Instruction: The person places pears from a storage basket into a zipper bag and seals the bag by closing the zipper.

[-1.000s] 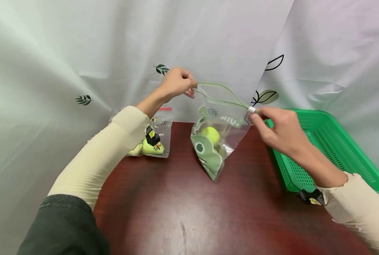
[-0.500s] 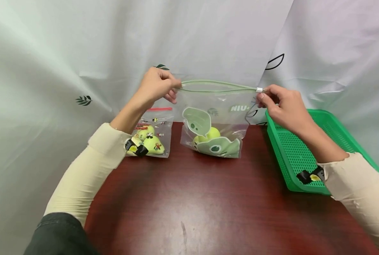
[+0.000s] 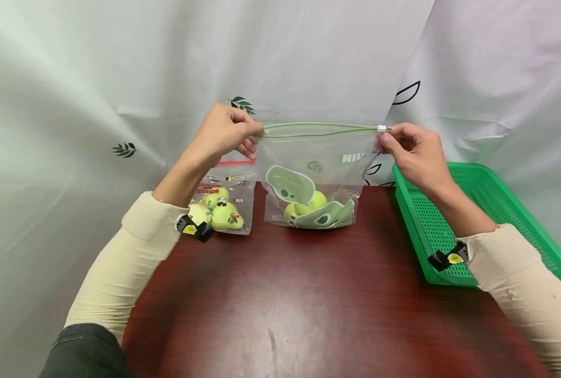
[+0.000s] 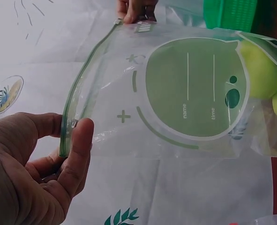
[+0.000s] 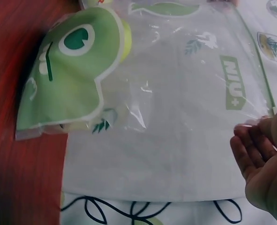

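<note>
A clear slider bag (image 3: 327,168) with green print stands at the table's back, stretched between both hands. Yellow-green round fruits (image 3: 317,199) lie in its bottom, partly hidden by the print. My left hand (image 3: 228,131) pinches the bag's top left corner between thumb and fingers, as the left wrist view also shows. At the other top corner, my right hand (image 3: 414,152) pinches the edge beside the white slider (image 3: 381,128). Between the hands the two green zip strips (image 3: 318,125) stand slightly apart.
A second clear bag (image 3: 242,184) with a red zip and several yellow-green fruits (image 3: 225,214) stands on the left, partly behind my left wrist. A green plastic basket (image 3: 417,247) is on the right. Behind the dark red table (image 3: 280,294) hangs a pale curtain (image 3: 308,58).
My left hand has moved left and my right hand up, pulling the bag's mouth straight and level. The bag has turned from tilted to upright, facing front.
</note>
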A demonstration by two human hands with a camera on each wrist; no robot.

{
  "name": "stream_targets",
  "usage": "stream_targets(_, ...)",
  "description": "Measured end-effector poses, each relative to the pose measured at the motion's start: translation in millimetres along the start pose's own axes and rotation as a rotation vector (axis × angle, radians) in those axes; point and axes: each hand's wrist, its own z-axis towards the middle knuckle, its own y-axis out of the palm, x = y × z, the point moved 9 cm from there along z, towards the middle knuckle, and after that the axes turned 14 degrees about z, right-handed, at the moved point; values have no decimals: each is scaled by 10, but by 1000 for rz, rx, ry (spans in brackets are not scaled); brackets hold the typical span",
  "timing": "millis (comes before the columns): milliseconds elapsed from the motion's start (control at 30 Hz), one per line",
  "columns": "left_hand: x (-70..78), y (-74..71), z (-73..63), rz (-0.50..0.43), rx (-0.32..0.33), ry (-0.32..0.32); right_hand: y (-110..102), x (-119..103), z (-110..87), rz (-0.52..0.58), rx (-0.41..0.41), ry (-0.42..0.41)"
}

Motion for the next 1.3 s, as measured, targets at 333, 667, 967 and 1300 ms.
stream_targets(333,41,28,76,14,-78,-13,31,199,-73,595,174,-42)
stream_targets(667,356,37,278,366,-216,-25,76,371,-159,781,327,-10)
stream_targets(967,1060,175,404,809,-60,150,125,392,-220,753,359,-6)
stream_targets(1300,1746,1193,243,768,-183,576,179,340,-222,730,328,-3)
